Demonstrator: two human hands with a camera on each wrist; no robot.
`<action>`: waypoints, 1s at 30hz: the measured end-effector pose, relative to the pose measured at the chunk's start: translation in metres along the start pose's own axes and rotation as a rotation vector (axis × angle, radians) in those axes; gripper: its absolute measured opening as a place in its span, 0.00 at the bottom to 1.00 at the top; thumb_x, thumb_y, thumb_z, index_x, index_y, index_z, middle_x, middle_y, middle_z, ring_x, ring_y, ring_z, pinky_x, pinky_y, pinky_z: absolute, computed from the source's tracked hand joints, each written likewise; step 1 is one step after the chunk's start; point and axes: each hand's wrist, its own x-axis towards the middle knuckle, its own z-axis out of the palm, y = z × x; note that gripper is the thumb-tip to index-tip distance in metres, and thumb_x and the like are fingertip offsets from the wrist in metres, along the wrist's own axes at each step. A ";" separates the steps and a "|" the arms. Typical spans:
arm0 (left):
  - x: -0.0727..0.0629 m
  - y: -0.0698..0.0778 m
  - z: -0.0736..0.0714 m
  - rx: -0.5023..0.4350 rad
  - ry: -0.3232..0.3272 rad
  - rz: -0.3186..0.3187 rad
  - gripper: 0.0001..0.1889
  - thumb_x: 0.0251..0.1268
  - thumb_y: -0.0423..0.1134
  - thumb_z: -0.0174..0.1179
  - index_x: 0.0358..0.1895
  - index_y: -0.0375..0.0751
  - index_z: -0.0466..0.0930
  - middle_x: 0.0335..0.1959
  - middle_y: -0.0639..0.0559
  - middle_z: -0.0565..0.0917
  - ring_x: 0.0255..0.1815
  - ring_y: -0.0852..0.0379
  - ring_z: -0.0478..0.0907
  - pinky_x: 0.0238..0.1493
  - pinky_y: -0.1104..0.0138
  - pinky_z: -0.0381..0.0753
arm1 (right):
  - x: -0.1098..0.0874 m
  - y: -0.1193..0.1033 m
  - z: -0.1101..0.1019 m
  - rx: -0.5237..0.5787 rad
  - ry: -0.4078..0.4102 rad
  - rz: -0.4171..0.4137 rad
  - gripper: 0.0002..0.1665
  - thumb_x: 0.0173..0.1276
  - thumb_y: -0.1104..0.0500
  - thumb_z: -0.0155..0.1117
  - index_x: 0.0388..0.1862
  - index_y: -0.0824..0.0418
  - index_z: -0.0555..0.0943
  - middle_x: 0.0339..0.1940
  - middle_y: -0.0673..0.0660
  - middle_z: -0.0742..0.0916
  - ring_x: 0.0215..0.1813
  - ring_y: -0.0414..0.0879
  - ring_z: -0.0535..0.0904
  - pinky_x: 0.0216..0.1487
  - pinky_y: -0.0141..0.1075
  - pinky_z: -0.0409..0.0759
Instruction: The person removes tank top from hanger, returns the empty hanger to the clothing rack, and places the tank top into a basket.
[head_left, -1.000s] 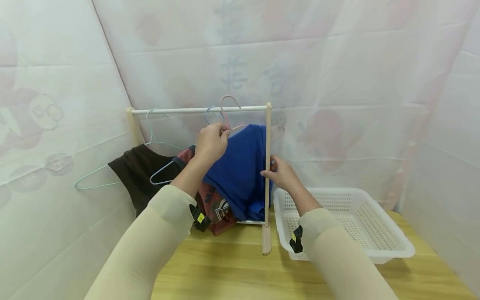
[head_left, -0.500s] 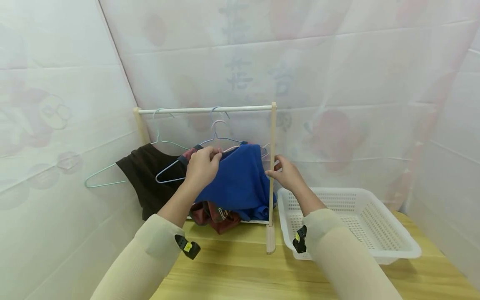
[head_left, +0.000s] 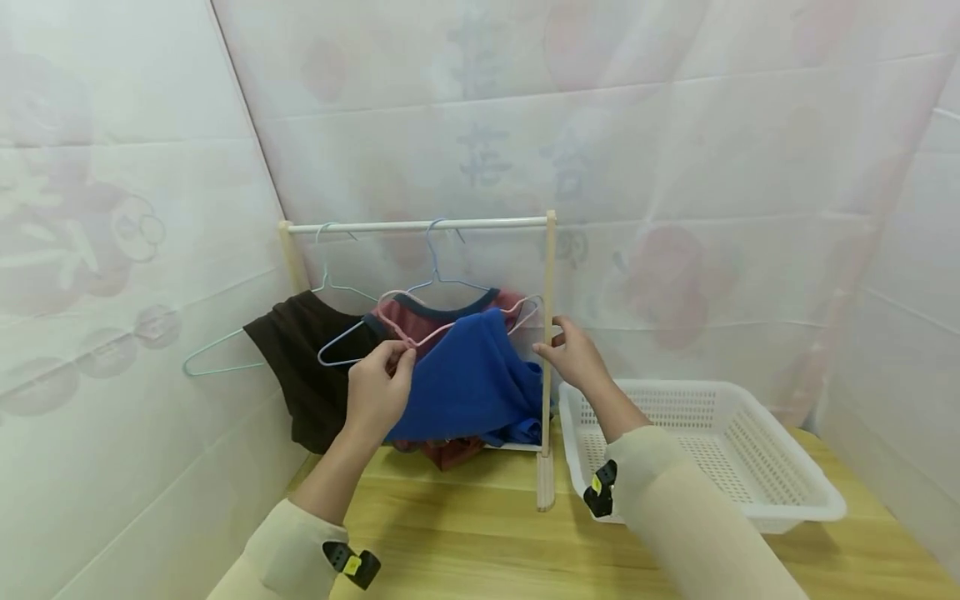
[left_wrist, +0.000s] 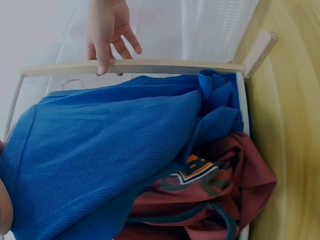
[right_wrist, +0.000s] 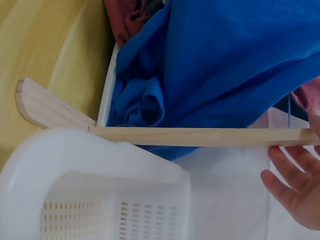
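Note:
In the head view my left hand (head_left: pixel 377 387) pinches a pink hanger (head_left: pixel 432 334) close to the base of its hook, which points up and left, off the rail. A blue garment (head_left: pixel 465 375) drapes from this tilted hanger in front of a wooden clothes rack. My right hand (head_left: pixel 576 358) holds the rack's right post (head_left: pixel 548 275), thumb in front and fingers behind. The right wrist view shows those fingers (right_wrist: pixel 290 172) beyond the post. In the left wrist view the blue cloth (left_wrist: pixel 110 130) fills much of the frame; the hanger grip is out of sight.
On the white rail (head_left: pixel 495 222) hang a brown garment (head_left: pixel 300 350) on a mint hanger and a red shirt (head_left: pixel 401 315) with a dark collar on a blue hanger (head_left: pixel 436 273). A white slotted basket (head_left: pixel 795 510) stands right of the rack on the wooden table (head_left: pixel 465 558).
The pink hanger's hook has come off the rail. My left hand has lowered it leftward and toward me, tilting the blue garment. The right hand has stayed at the post.

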 end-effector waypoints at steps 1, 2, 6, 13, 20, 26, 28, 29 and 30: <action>-0.002 -0.002 0.000 -0.010 0.021 0.008 0.07 0.70 0.36 0.59 0.41 0.38 0.84 0.28 0.49 0.84 0.24 0.59 0.75 0.28 0.72 0.75 | 0.000 0.000 0.000 0.011 -0.010 0.001 0.43 0.71 0.42 0.61 0.77 0.54 0.57 0.58 0.64 0.80 0.54 0.60 0.80 0.53 0.53 0.79; -0.004 -0.003 -0.001 -0.017 0.043 0.018 0.06 0.70 0.36 0.59 0.41 0.37 0.84 0.27 0.49 0.84 0.24 0.59 0.75 0.28 0.74 0.74 | -0.001 0.001 0.000 0.022 -0.019 0.001 0.45 0.71 0.41 0.60 0.79 0.53 0.54 0.60 0.64 0.79 0.56 0.60 0.79 0.54 0.54 0.78; -0.008 -0.007 -0.004 -0.062 0.125 0.049 0.05 0.69 0.33 0.60 0.39 0.35 0.84 0.27 0.47 0.84 0.24 0.60 0.74 0.28 0.79 0.71 | -0.004 0.002 -0.001 0.039 -0.040 -0.016 0.48 0.72 0.38 0.57 0.81 0.50 0.48 0.65 0.64 0.77 0.61 0.61 0.77 0.58 0.56 0.76; -0.011 -0.011 -0.010 -0.162 0.181 0.024 0.04 0.68 0.32 0.61 0.37 0.35 0.85 0.26 0.47 0.84 0.24 0.66 0.71 0.27 0.81 0.70 | -0.010 0.002 -0.002 0.039 0.024 -0.055 0.45 0.73 0.37 0.54 0.81 0.47 0.48 0.68 0.62 0.75 0.63 0.61 0.77 0.55 0.55 0.78; -0.011 0.016 -0.032 -0.252 0.107 -0.072 0.07 0.68 0.30 0.60 0.39 0.28 0.85 0.28 0.36 0.85 0.24 0.68 0.71 0.27 0.80 0.70 | -0.022 -0.011 -0.007 0.078 0.211 -0.137 0.38 0.73 0.42 0.56 0.78 0.47 0.57 0.63 0.62 0.78 0.59 0.59 0.78 0.52 0.56 0.79; -0.010 0.023 -0.042 -0.285 0.087 -0.047 0.08 0.68 0.28 0.59 0.37 0.24 0.84 0.31 0.30 0.84 0.25 0.69 0.72 0.28 0.80 0.72 | -0.032 -0.021 -0.012 0.093 0.345 -0.253 0.34 0.73 0.44 0.59 0.73 0.50 0.65 0.55 0.60 0.82 0.53 0.55 0.81 0.49 0.52 0.80; -0.009 0.020 -0.040 -0.294 0.071 -0.041 0.07 0.68 0.27 0.59 0.37 0.25 0.84 0.30 0.32 0.84 0.25 0.68 0.71 0.27 0.79 0.71 | -0.035 -0.025 -0.014 0.106 0.407 -0.304 0.31 0.73 0.47 0.59 0.71 0.53 0.68 0.52 0.60 0.82 0.50 0.53 0.81 0.47 0.50 0.81; -0.008 0.019 -0.039 -0.297 0.059 -0.041 0.07 0.68 0.28 0.59 0.38 0.26 0.85 0.30 0.33 0.84 0.24 0.67 0.71 0.27 0.79 0.71 | -0.037 -0.026 -0.015 0.112 0.441 -0.331 0.29 0.73 0.48 0.59 0.69 0.54 0.70 0.51 0.60 0.82 0.49 0.53 0.81 0.47 0.48 0.80; -0.008 0.015 -0.037 -0.303 0.048 -0.033 0.06 0.68 0.28 0.60 0.38 0.27 0.85 0.29 0.35 0.83 0.24 0.66 0.70 0.26 0.79 0.71 | -0.038 -0.027 -0.015 0.111 0.475 -0.360 0.27 0.73 0.49 0.60 0.68 0.56 0.71 0.50 0.61 0.81 0.48 0.52 0.80 0.47 0.47 0.80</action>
